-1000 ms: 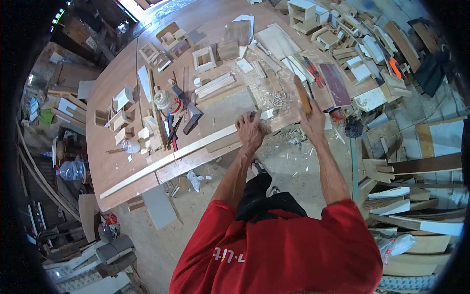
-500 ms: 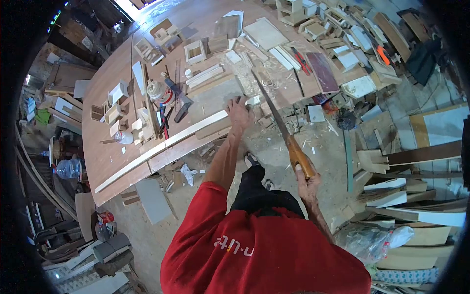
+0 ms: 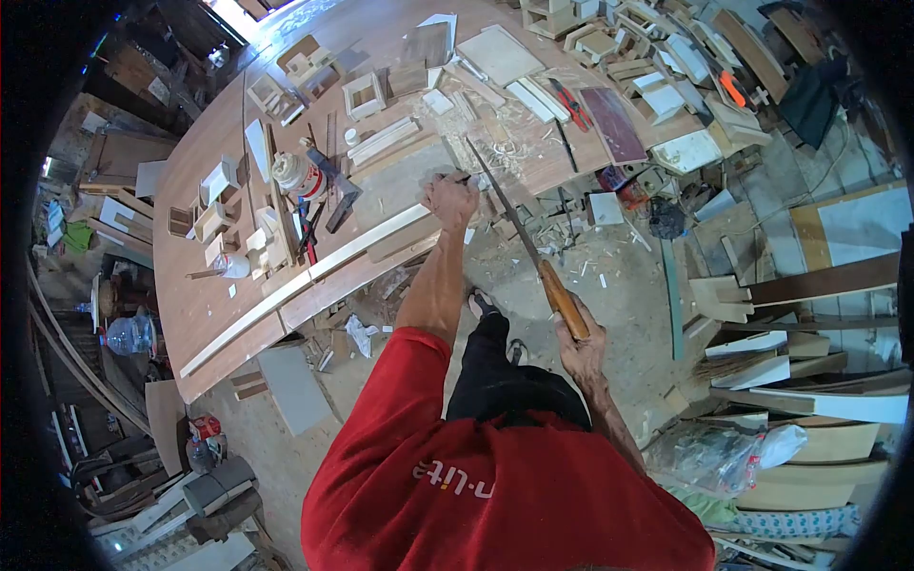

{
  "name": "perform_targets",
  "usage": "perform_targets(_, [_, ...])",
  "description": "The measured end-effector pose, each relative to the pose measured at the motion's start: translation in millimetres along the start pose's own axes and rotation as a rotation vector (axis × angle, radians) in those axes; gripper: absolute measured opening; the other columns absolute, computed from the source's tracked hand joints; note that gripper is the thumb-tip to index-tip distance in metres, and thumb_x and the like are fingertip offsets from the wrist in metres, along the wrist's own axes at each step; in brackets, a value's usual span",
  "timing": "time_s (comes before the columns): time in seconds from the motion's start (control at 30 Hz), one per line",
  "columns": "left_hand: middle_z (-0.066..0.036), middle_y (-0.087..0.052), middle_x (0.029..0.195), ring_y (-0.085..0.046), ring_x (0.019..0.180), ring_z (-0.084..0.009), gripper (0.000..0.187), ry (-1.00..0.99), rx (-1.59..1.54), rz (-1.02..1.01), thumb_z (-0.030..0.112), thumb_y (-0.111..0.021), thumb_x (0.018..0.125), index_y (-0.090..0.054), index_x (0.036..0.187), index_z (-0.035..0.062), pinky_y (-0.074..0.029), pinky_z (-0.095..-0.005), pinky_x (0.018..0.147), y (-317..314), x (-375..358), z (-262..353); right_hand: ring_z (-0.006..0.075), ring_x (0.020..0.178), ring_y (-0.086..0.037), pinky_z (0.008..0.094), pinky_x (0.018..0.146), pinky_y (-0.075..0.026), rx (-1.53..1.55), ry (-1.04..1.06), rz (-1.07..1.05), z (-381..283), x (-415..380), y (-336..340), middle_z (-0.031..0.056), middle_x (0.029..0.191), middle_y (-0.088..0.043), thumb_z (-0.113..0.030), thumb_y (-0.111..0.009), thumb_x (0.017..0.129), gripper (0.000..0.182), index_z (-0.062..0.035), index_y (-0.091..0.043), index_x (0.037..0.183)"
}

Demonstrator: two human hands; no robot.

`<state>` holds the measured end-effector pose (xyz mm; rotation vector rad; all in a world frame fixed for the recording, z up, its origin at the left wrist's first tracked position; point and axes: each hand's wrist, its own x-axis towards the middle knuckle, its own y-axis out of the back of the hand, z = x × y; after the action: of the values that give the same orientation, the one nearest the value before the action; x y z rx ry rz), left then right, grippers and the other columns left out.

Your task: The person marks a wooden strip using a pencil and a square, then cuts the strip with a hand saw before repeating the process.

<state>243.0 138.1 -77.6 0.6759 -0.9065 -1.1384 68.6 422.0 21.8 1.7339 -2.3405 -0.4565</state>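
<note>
My left hand (image 3: 448, 199) presses down on the right end of a long pale wooden strip (image 3: 305, 276) that lies along the front edge of the workbench (image 3: 205, 314). My right hand (image 3: 583, 344) grips the wooden handle of a handsaw (image 3: 519, 233). The saw is drawn back toward me, its blade slanting up to the strip's end just right of my left hand. Sawdust and shavings lie around the cut.
The bench holds a glue jar (image 3: 289, 173), small wooden boxes (image 3: 363, 95), offcuts, boards and red-handled pliers (image 3: 571, 107). Wood scraps litter the floor under the bench edge. Stacked boards and planks (image 3: 809, 285) lie at the right. A plastic bottle (image 3: 126, 335) stands at the left.
My right hand went from raised over the bench end to pulled back low toward my body, drawing the saw through its stroke. My left hand stayed on the strip.
</note>
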Motion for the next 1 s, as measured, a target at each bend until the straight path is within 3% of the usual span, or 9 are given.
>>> perform_targets(0.13, [-0.013,-0.06,0.099,-0.051,0.098,-0.0344,0.032,0.018,-0.009,-0.025,0.047,-0.063,0.071,-0.074,0.09,0.0236,-0.034,-0.0502,0.086,3,1,0,0.0167,0.089,-0.066,0.0286,0.078,-0.05,-0.015,0.159,0.047,3,-5,0,0.0169,0.106,-0.067,-0.007,-0.062,0.085,0.04,0.0012,-0.055,0.124])
perform_targets(0.37, [-0.013,-0.06,0.101,-0.051,0.099,-0.0337,0.031,0.029,0.027,0.034,0.044,-0.065,0.07,-0.074,0.092,0.0234,-0.033,-0.049,0.087,1,0,2,0.0215,0.098,-0.066,0.0301,0.082,-0.051,-0.016,0.077,0.023,2,-18,7,0.019,0.112,-0.065,-0.01,-0.065,0.086,0.041,0.0048,-0.055,0.123])
perform_targets(0.57, [-0.012,-0.059,0.109,-0.05,0.107,-0.0344,0.033,0.108,0.046,-0.076,0.045,-0.066,0.07,-0.074,0.094,0.0246,-0.031,-0.0508,0.095,3,3,4,0.023,0.098,-0.067,0.032,0.082,-0.052,-0.04,0.065,-0.003,2,-24,16,0.0205,0.111,-0.065,-0.011,-0.065,0.086,0.041,0.0055,-0.055,0.122])
perform_targets(0.63, [-0.014,-0.057,0.113,-0.049,0.107,-0.0379,0.035,0.091,0.059,-0.086,0.042,-0.064,0.072,-0.072,0.101,0.0245,-0.037,-0.053,0.091,2,3,2,0.0248,0.096,-0.067,0.0326,0.081,-0.053,-0.047,0.033,-0.018,1,-28,19,0.0204,0.11,-0.065,-0.01,-0.065,0.085,0.041,0.0053,-0.055,0.122])
perform_targets(0.77, [-0.012,-0.058,0.111,-0.048,0.108,-0.0372,0.033,0.038,0.043,-0.064,0.041,-0.064,0.071,-0.073,0.099,0.0244,-0.036,-0.052,0.092,-2,4,-3,0.0249,0.095,-0.068,0.0325,0.08,-0.053,-0.04,0.023,-0.014,-9,-32,22,0.0198,0.109,-0.066,-0.009,-0.064,0.085,0.04,0.0052,-0.055,0.122])
perform_targets(0.87, [-0.012,-0.059,0.11,-0.048,0.108,-0.0357,0.032,0.106,0.026,-0.121,0.041,-0.065,0.071,-0.073,0.097,0.0232,-0.035,-0.0507,0.092,10,3,8,0.0232,0.093,-0.068,0.0318,0.079,-0.053,-0.08,0.077,-0.013,-11,-28,21,0.0193,0.108,-0.066,-0.008,-0.063,0.085,0.04,0.005,-0.055,0.122])
perform_targets(1.0, [-0.012,-0.059,0.111,-0.048,0.11,-0.0353,0.033,0.125,0.043,-0.117,0.041,-0.067,0.071,-0.073,0.096,0.0223,-0.034,-0.0504,0.094,11,1,10,0.0204,0.091,-0.067,0.0293,0.077,-0.052,-0.005,-0.016,-0.031,-20,-19,18,0.0192,0.105,-0.067,-0.006,-0.062,0.085,0.04,0.0052,-0.054,0.123])
